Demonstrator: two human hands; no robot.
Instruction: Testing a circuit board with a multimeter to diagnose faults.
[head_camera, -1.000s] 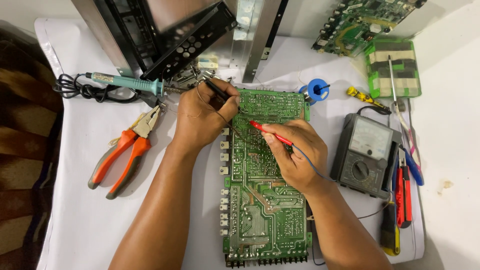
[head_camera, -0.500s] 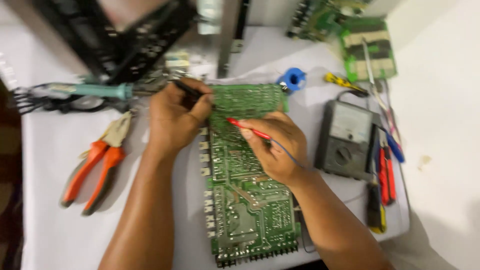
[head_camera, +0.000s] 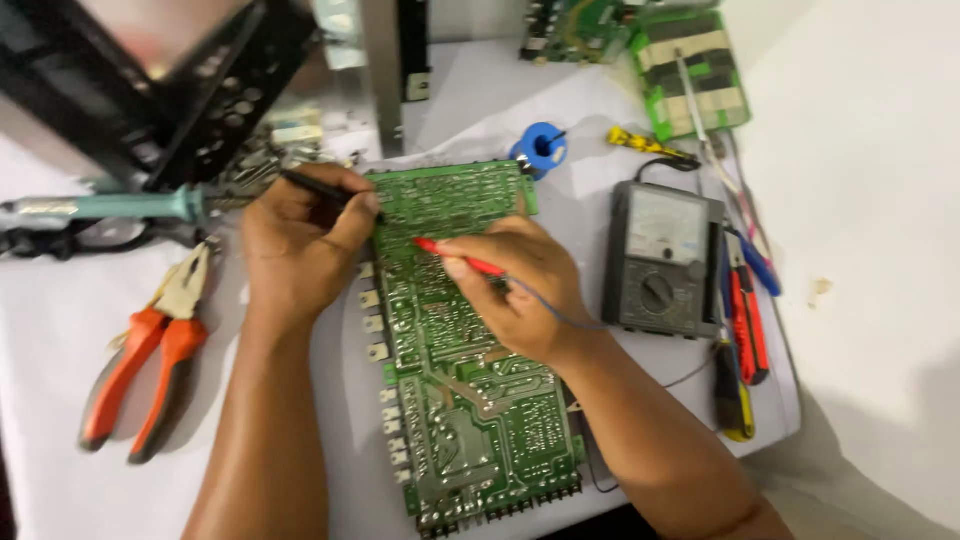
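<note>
Flat on the white table (head_camera: 60, 330) lies a long green circuit board (head_camera: 460, 400), solder side up, and both hands work over its upper end: the left hand (head_camera: 300, 240) pinches a black probe (head_camera: 325, 190) whose tip meets the board's top left edge, while the right hand (head_camera: 520, 290) pinches a red probe (head_camera: 450, 255) pointed at the board's upper middle. Right of the board sits a dark meter (head_camera: 662, 262) (its dial faces up), above the board's top right corner a blue solder spool (head_camera: 541, 148), and left of the board orange-handled pliers (head_camera: 150, 360) below a teal-handled soldering iron (head_camera: 120, 207).
</note>
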